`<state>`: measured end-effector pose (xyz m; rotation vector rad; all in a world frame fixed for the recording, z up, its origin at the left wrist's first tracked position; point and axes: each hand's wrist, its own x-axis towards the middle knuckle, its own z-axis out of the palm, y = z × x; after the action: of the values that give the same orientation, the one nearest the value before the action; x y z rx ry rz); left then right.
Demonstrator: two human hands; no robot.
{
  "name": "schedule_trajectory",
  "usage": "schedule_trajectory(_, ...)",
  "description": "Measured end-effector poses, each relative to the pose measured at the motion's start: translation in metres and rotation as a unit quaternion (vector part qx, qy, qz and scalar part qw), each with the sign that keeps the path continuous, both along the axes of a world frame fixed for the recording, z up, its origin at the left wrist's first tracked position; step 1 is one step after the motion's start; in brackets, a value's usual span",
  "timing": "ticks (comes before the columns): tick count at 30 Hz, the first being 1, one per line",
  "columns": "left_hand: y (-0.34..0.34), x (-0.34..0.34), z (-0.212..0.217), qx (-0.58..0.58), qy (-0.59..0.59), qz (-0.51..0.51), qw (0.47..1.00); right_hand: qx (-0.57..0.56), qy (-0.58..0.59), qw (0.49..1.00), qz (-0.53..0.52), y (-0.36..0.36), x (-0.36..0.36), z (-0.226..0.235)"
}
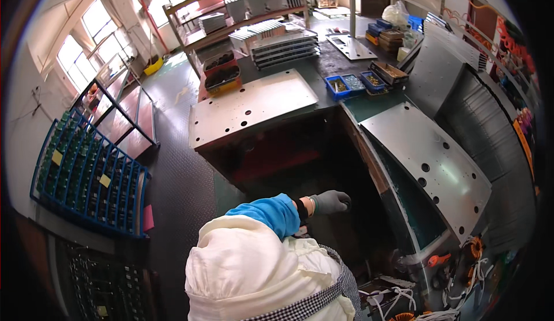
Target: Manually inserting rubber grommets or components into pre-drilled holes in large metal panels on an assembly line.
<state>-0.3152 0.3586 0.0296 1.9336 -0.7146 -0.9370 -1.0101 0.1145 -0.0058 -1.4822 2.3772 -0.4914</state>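
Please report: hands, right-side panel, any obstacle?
Left hand gloved, grip unclear. Right hand not visible. Right-side panel clear of left hand; bench edge between.

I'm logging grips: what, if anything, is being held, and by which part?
Cannot be told: the gloved left hand shows no held thing, and the right hand isn't clearly visible.

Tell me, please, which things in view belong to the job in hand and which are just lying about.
Likely in the job, being nearest the gloved left hand:
bench
far panel
right panel

Apparently just lying about:
board rack
blue bin
orange tool
yellow floor bin
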Motion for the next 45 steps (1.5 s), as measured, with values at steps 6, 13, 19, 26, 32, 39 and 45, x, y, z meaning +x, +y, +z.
schedule_trajectory(6,0.045,0.033,0.005,0.054,0.066,0.113,0.990,-0.033,-0.015,0.999,-0.025,-0.012,-0.015,-0.010)
schedule_trajectory(13,0.050,0.063,-0.004,-0.038,0.177,0.109,0.977,-0.250,-0.010,0.947,-0.202,0.087,-0.118,0.017)
schedule_trajectory(19,0.057,0.122,-0.013,0.018,0.115,0.001,0.993,-0.361,-0.024,0.931,-0.051,0.102,0.005,0.044)
schedule_trajectory(26,0.148,0.234,-0.027,-0.092,0.245,0.089,0.961,-0.366,-0.120,0.885,0.261,0.126,0.376,0.099)
schedule_trajectory(32,0.305,0.306,-0.027,-0.127,0.232,0.258,0.929,-0.203,-0.184,0.799,0.536,0.153,0.620,0.085)
schedule_trajectory(39,0.481,0.281,-0.031,-0.181,0.157,0.567,0.788,-0.048,-0.162,0.652,0.739,0.198,0.795,0.039)
schedule_trajectory(45,0.551,0.207,-0.040,-0.176,0.078,0.691,0.697,-0.013,-0.077,0.517,0.852,0.239,0.887,0.018)
